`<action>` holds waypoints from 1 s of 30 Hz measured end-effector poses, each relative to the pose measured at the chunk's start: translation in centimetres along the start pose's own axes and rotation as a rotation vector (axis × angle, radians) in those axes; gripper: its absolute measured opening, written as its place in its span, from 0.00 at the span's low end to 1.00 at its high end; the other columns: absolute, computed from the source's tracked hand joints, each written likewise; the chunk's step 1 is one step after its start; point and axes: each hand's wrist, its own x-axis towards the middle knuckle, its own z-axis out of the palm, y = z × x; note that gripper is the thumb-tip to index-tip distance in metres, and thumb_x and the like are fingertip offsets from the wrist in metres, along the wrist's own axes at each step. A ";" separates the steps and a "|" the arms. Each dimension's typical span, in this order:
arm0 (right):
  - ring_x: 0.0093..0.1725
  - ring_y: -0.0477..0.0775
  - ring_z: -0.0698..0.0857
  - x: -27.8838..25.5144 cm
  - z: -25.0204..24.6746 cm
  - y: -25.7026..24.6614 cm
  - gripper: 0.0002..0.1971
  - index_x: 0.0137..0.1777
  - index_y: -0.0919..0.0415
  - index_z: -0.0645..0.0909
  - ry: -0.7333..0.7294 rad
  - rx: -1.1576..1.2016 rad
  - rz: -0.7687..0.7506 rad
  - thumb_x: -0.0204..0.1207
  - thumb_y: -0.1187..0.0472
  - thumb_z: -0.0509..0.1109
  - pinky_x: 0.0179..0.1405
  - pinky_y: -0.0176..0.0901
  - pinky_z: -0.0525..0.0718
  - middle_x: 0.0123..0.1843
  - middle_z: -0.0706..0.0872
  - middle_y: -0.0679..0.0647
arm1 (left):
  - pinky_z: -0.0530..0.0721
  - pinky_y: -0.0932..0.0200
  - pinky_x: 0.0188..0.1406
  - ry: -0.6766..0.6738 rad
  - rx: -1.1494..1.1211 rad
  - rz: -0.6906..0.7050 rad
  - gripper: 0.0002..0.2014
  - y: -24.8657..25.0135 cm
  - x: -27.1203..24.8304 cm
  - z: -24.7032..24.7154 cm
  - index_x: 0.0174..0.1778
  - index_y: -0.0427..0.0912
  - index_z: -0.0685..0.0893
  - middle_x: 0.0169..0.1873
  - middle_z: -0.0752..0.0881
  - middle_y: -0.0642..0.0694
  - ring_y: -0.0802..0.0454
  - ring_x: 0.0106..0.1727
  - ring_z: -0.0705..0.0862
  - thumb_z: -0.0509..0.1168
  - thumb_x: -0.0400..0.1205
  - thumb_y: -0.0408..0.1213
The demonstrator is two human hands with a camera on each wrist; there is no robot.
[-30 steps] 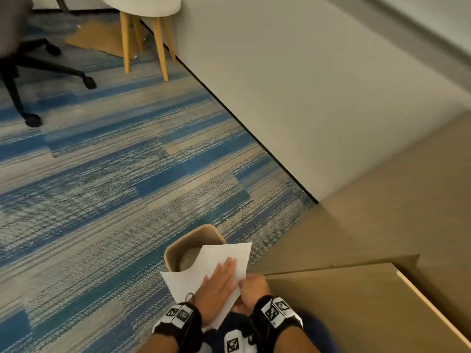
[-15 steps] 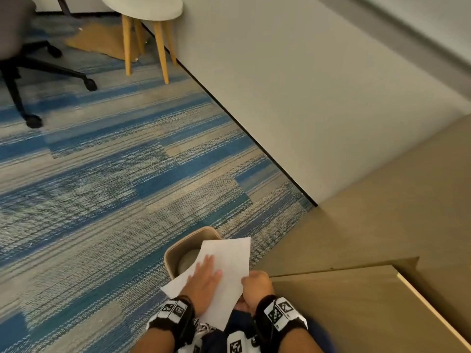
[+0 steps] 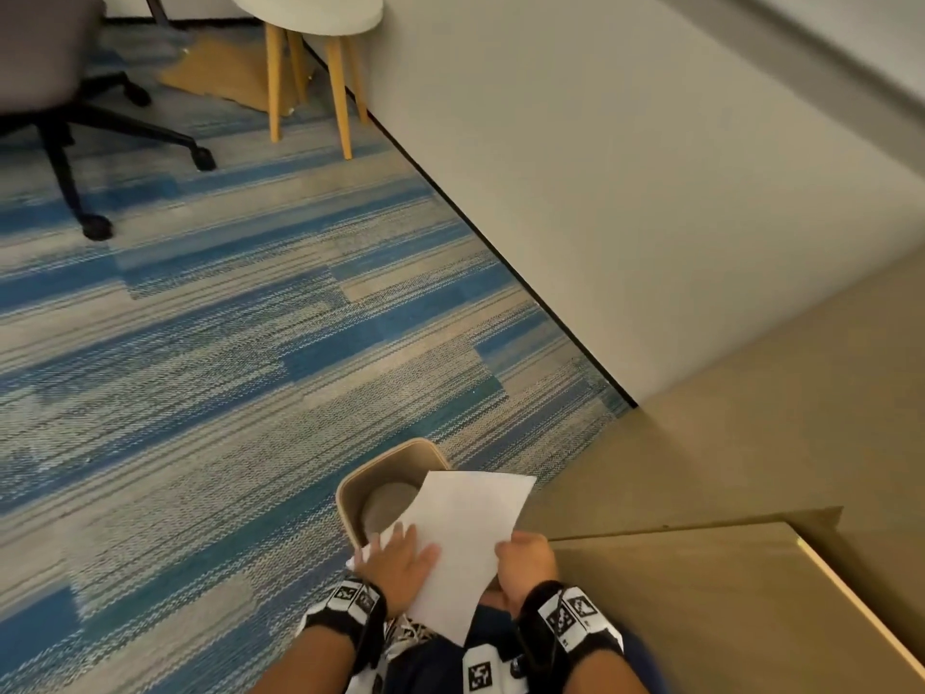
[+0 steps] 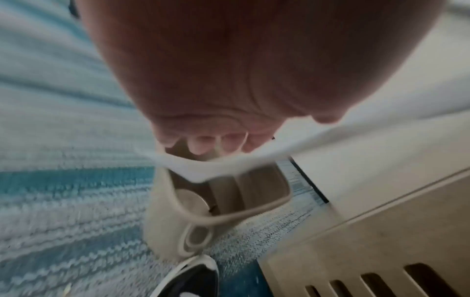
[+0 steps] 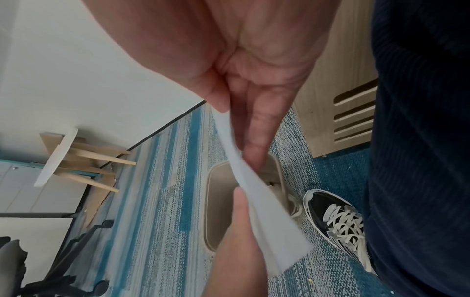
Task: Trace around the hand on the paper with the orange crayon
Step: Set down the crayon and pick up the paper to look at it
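Note:
A white sheet of paper (image 3: 465,523) hangs in the air over a beige waste bin (image 3: 395,450). My left hand (image 3: 400,551) lies on top of the sheet near its left corner, fingers spread, and the corner bends under them. My right hand (image 3: 508,551) pinches the sheet's right edge between thumb and fingers, which the right wrist view shows closely at the paper (image 5: 267,211). In the left wrist view the paper (image 4: 356,124) curves below my fingertips, above the bin (image 4: 162,221). No orange crayon shows in any view.
A wooden cabinet (image 3: 701,593) with slots stands at my right. My black-and-white shoe (image 5: 335,219) is beside the bin on striped blue carpet. A white stool (image 3: 310,12) and an office chair (image 3: 50,52) stand far off by the wall.
My left hand has slid back along the sheet toward my body and its left corner. The right hand keeps its pinch on the right edge.

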 end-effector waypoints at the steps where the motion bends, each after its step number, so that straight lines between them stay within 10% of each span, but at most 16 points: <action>1: 0.43 0.69 0.91 -0.1 -0.2 -0.1 0.13 0.42 0.70 0.87 0.001 0.017 0.002 0.79 0.77 0.61 0.42 0.70 0.92 0.43 0.91 0.68 | 0.42 0.39 0.83 0.045 -0.043 0.042 0.60 0.0 0.1 -0.4 0.87 0.55 0.47 0.87 0.43 0.53 0.44 0.87 0.42 0.21 0.59 0.83; 5: 0.37 0.68 0.92 0.0 -0.5 0.1 0.18 0.38 0.68 0.91 -0.025 0.053 0.006 0.79 0.78 0.60 0.45 0.79 0.88 0.38 0.93 0.67 | 0.38 0.49 0.83 -0.032 -0.166 0.371 0.40 3.5 -1.7 0.1 0.86 0.61 0.44 0.85 0.42 0.64 0.61 0.85 0.37 0.32 0.78 0.75; 9: 0.37 0.65 0.89 -0.8 -0.9 -0.3 0.17 0.36 0.70 0.85 -0.018 0.053 0.026 0.79 0.79 0.58 0.43 0.72 0.91 0.34 0.90 0.66 | 0.48 0.33 0.82 0.041 0.076 -0.056 0.48 -1.7 0.4 0.1 0.86 0.56 0.52 0.87 0.49 0.47 0.40 0.87 0.45 0.24 0.72 0.76; 14: 0.34 0.63 0.89 -1.2 -0.8 -0.1 0.17 0.39 0.68 0.88 -0.013 0.056 0.025 0.81 0.78 0.60 0.39 0.63 0.91 0.35 0.91 0.66 | 0.37 0.52 0.83 0.009 -0.147 0.370 0.33 2.6 -2.6 2.3 0.85 0.65 0.44 0.85 0.40 0.65 0.62 0.84 0.35 0.35 0.83 0.69; 18: 0.39 0.67 0.89 -1.9 -1.2 -0.1 0.14 0.40 0.72 0.86 -0.001 0.051 0.061 0.81 0.78 0.59 0.35 0.64 0.92 0.38 0.91 0.67 | 0.54 0.39 0.82 0.125 -0.110 -0.125 0.48 -2.8 -0.3 2.5 0.86 0.55 0.54 0.87 0.51 0.49 0.43 0.86 0.51 0.32 0.73 0.78; 22: 0.39 0.67 0.90 -1.9 -1.4 -0.3 0.15 0.44 0.69 0.85 -0.001 0.043 0.048 0.83 0.77 0.57 0.40 0.68 0.92 0.37 0.91 0.66 | 0.39 0.53 0.83 0.066 -0.247 0.304 0.34 1.3 -2.2 2.4 0.85 0.64 0.43 0.84 0.41 0.66 0.64 0.84 0.35 0.37 0.83 0.68; 26: 0.39 0.67 0.90 -2.7 -1.8 -0.4 0.16 0.47 0.71 0.87 0.009 0.046 0.036 0.82 0.77 0.57 0.35 0.64 0.93 0.39 0.92 0.68 | 0.48 0.36 0.81 -0.043 0.110 -0.026 0.29 -1.7 0.5 2.6 0.86 0.55 0.53 0.87 0.47 0.51 0.44 0.87 0.47 0.42 0.88 0.59; 30: 0.41 0.67 0.89 -2.8 -3.2 -0.7 0.15 0.50 0.71 0.86 0.003 0.053 0.007 0.83 0.77 0.56 0.33 0.57 0.91 0.43 0.91 0.69 | 0.62 0.52 0.80 0.144 -0.559 -0.102 0.30 -2.7 2.6 -0.4 0.84 0.47 0.63 0.81 0.67 0.46 0.45 0.81 0.66 0.56 0.88 0.55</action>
